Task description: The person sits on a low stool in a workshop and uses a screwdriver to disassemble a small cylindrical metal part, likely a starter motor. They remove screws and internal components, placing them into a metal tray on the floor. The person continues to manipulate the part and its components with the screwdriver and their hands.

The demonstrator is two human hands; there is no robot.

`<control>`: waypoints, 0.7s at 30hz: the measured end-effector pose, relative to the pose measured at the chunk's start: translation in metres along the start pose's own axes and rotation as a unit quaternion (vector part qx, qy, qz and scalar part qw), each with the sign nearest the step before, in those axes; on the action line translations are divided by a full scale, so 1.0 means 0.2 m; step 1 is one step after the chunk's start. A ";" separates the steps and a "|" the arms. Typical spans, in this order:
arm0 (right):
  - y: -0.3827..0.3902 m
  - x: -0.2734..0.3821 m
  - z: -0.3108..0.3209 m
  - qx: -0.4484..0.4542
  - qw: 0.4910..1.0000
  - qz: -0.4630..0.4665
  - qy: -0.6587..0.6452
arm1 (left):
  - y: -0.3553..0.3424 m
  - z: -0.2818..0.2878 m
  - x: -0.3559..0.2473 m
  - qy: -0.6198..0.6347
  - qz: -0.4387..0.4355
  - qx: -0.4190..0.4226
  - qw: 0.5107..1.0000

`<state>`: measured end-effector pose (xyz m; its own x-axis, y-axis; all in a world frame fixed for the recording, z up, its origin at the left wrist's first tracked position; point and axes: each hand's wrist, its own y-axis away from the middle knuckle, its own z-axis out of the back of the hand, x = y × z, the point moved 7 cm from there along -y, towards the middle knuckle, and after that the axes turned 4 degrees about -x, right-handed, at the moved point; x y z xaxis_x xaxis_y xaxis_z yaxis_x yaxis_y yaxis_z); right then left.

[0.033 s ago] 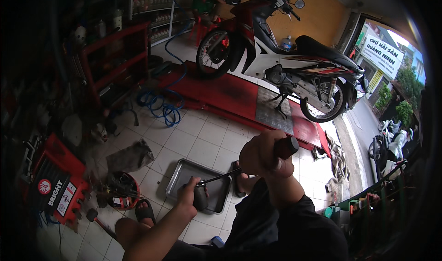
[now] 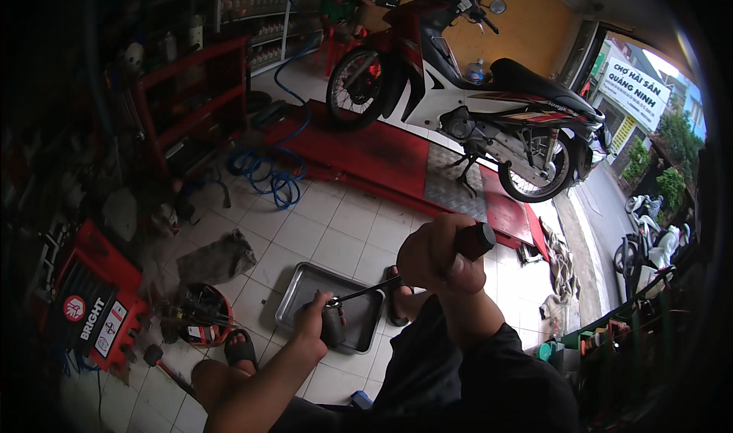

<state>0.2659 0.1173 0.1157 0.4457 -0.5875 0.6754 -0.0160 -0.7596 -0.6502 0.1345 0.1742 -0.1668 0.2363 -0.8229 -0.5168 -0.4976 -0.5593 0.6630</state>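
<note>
My right hand (image 2: pixel 447 257) is closed round the dark handle (image 2: pixel 475 240) of a long tool. Its thin shaft (image 2: pixel 365 289) runs down-left to a metal fitting (image 2: pixel 333 302) on a dark cylindrical part (image 2: pixel 333 326). My left hand (image 2: pixel 311 318) grips that part, thumb by the fitting, over a shallow metal tray (image 2: pixel 292 279) on the tiled floor between my sandalled feet.
A red-and-white motorbike (image 2: pixel 458 112) stands on a red lift (image 2: pixel 366 157) ahead. Blue hose (image 2: pixel 267 173), a tool bucket (image 2: pixel 221 303), red case (image 2: pixel 107 295) and hammer (image 2: pixel 160 364) lie left. A seated person (image 2: pixel 340 13) is behind; crowded racks (image 2: pixel 588 349) stand right.
</note>
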 end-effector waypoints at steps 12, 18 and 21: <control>0.01 -0.03 -0.21 0.180 0.983 0.008 0.025 | -0.03 0.01 0.03 -0.005 -0.016 -0.007 1.000; 0.05 0.01 -0.16 0.071 0.994 0.071 0.034 | -0.01 -0.01 -0.05 -0.037 -0.058 0.001 0.998; 0.07 0.00 -0.13 0.039 0.995 0.080 0.043 | 0.02 -0.02 -0.08 -0.047 -0.078 -0.007 0.996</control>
<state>0.2417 0.0987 0.1156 0.3644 -0.7232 0.5867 -0.0088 -0.6326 -0.7744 0.1320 0.1841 -0.1532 0.2313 -0.7127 -0.6623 -0.4483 -0.6822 0.5776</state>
